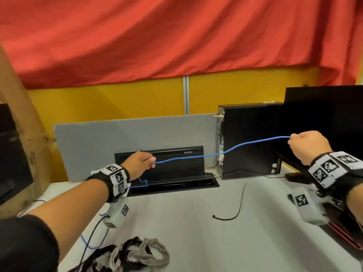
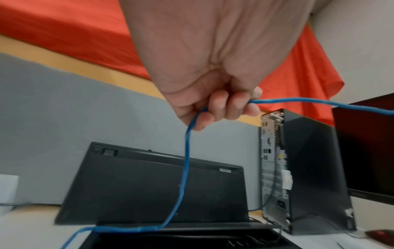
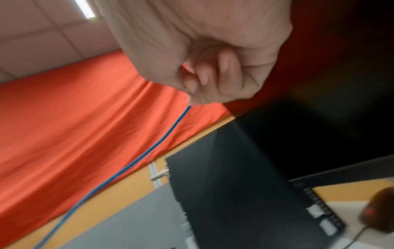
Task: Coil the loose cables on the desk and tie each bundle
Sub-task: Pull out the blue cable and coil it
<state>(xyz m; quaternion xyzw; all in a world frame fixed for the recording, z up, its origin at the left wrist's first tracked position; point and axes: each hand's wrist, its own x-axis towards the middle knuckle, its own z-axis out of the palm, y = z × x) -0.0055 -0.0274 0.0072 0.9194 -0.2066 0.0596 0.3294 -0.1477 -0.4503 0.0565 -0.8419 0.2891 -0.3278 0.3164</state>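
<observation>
A blue cable [image 1: 222, 153] stretches in the air between both hands. My left hand [image 1: 142, 162] grips it above the desk's middle; its fingers [image 2: 224, 107] curl round the blue cable [image 2: 185, 168], which then drops to the desk and trails off to the left. My right hand [image 1: 303, 143] pinches the cable's other end, raised in front of the computer tower; the wrist view shows curled fingers [image 3: 213, 75] with the blue cable [image 3: 149, 151] running out below them. A black cable tie [image 1: 238, 205] lies on the white desk [image 1: 196, 232]. A heap of grey and black cables [image 1: 141, 254] sits at the near edge.
A black desk cable box with its lid raised [image 1: 167, 165] stands behind my left hand. The black computer tower [image 1: 249, 138] and a monitor [image 1: 324, 118] are at the right, with a cardboard box [image 1: 21, 138] on the left. A grey panel [image 1: 127, 134] backs the desk.
</observation>
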